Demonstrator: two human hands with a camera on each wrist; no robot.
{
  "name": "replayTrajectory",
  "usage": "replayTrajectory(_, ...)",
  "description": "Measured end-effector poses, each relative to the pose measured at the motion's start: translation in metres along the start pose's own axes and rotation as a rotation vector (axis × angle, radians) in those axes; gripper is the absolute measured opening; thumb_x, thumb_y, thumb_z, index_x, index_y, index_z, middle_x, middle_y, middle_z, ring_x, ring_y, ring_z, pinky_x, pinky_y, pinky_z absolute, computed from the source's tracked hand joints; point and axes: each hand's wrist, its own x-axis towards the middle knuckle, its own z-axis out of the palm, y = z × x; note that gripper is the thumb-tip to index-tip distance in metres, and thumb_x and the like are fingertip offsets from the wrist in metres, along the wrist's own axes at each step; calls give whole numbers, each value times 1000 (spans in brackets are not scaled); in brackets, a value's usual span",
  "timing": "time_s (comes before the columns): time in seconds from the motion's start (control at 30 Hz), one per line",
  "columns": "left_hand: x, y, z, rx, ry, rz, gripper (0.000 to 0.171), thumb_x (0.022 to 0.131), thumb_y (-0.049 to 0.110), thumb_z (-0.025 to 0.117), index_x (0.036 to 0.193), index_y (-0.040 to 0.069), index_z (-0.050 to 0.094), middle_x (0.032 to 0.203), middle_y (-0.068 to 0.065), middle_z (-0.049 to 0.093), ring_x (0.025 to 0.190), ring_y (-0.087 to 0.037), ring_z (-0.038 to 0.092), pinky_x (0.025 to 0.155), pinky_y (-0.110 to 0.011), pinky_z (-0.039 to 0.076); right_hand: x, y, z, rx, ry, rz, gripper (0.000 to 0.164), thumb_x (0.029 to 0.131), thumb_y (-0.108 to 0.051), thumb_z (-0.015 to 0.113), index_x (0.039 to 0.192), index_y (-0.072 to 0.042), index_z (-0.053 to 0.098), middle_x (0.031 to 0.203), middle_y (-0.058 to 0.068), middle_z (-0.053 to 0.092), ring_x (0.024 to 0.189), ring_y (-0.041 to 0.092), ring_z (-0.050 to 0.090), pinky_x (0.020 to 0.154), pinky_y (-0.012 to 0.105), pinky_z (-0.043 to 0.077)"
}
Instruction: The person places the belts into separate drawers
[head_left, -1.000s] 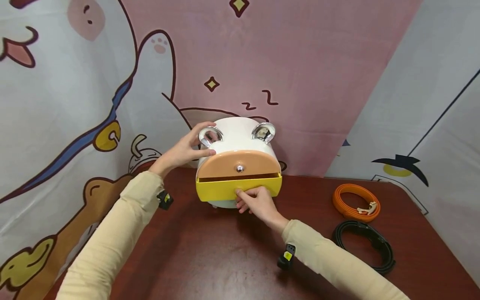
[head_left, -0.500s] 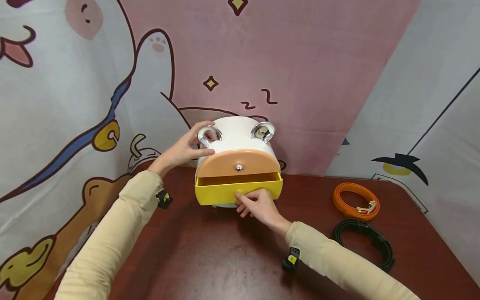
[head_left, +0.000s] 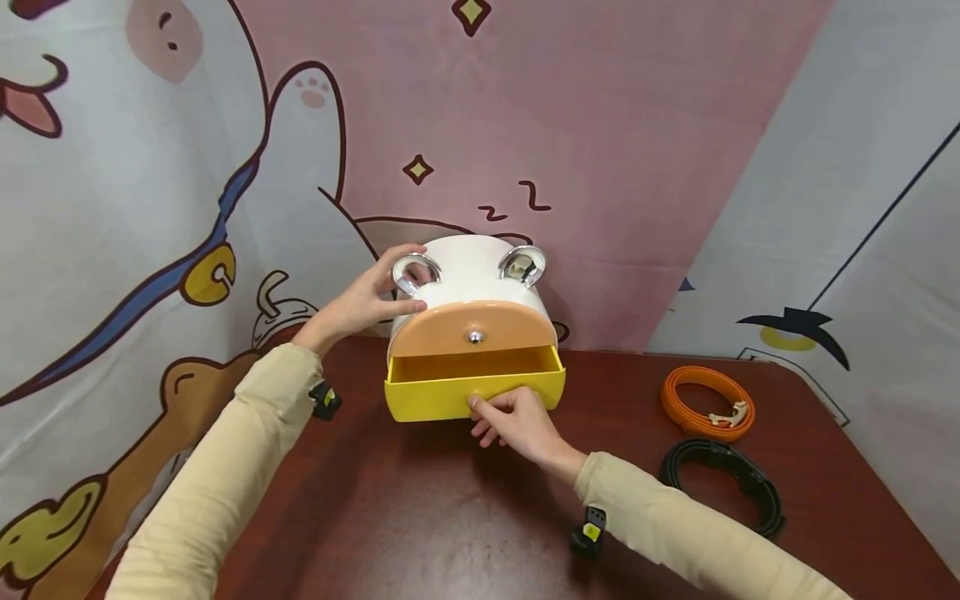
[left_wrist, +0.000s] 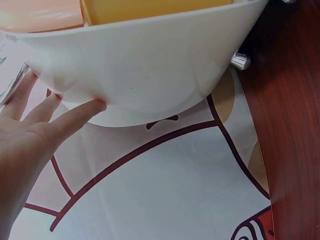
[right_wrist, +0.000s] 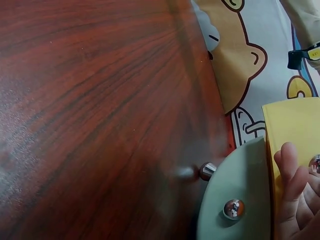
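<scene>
On the red-brown table [head_left: 420, 525], a small white cabinet [head_left: 467, 279] is standing in front of a cartoon cloth [head_left: 600, 125]. Its yellow drawer [head_left: 427, 402] is standing open and showing its yellow inside; the peach drawer [head_left: 435, 330] above is sitting closed, and the green drawer [right_wrist: 245, 185] below is lying further back. The right hand [head_left: 522, 425] is pinching the yellow drawer's chrome knob [right_wrist: 315, 164] and hiding part of the front. The left hand [head_left: 362, 298], fingers spread, is touching the cabinet's side beside a chrome ring [head_left: 401, 273]. Rightward, a coiled orange belt [head_left: 681, 416] is lying near a coiled black belt [head_left: 762, 492], which the right sleeve [head_left: 660, 510] is partly covering.
</scene>
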Motion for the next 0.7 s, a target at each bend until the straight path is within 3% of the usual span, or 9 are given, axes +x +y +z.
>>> replayTrajectory(0.1,0,0,0,-17,-5,25,77,88,8,72,150,18,27,122,-18,50,116,-33,52,96,-57,37,-2,1,1,1,-1,-3,37,94,-36,63,81,-4,76,66,5,69,54,19,66,51,36,52)
replayTrajectory(0.33,-2,0,-1,-5,-3,13,77,88,8,72,150,19,26,121,-13,51,116,-29,53,95,-54,39,-7,0,1,4,-13,-5,36,94,-36,64,81,-4,76,67,6,69,55,20,66,52,41,52)
replayTrajectory(0.57,0,-1,0,-17,-19,89,75,88,3,70,149,9,25,116,-14,53,105,-25,56,91,-45,41,-14,-2,-1,-7,-31,-9,35,94,-34,64,81,-4,75,68,7,69,56,22,66,52,43,52)
replayTrajectory(0.7,1,-1,0,-19,-24,106,75,88,1,70,149,8,26,116,-15,53,104,-24,56,92,-45,41,-25,-26,-4,-20,-31,-13,30,96,-23,63,81,-1,74,68,12,69,56,27,67,54,47,52)
